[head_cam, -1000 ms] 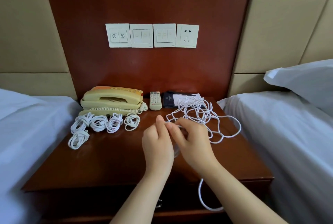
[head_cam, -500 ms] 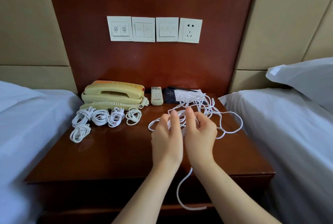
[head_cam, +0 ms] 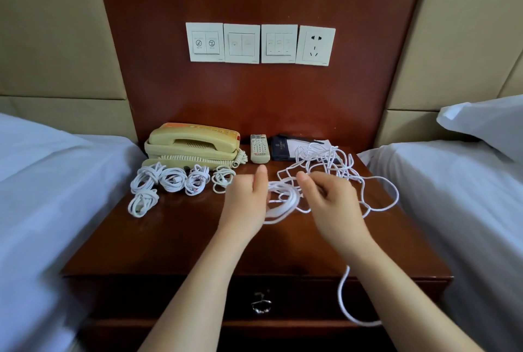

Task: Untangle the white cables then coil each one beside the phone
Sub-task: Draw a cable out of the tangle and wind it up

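Observation:
On the wooden nightstand (head_cam: 175, 241) a cream phone (head_cam: 192, 143) stands at the back left. Several coiled white cables (head_cam: 169, 180) lie in front of it. My left hand (head_cam: 247, 204) holds a partly wound coil of white cable (head_cam: 283, 204) at the middle of the top. My right hand (head_cam: 332, 204), fingers curled, grips the same cable just right of the coil. Its tail (head_cam: 346, 306) hangs over the front edge. A loose tangle of white cable (head_cam: 325, 159) spreads behind and right of my right hand.
A remote (head_cam: 259, 148) and a dark booklet (head_cam: 281, 148) lie beside the phone at the back. Beds with white sheets flank the nightstand, with a pillow (head_cam: 486, 122) at the right. A drawer handle (head_cam: 261, 305) sits below the front edge. Switches and a socket (head_cam: 315, 45) are on the wall.
My hands have drawn slightly apart and lowered towards the tabletop. More loops now show in the left hand's coil. The hanging tail has swung to the right.

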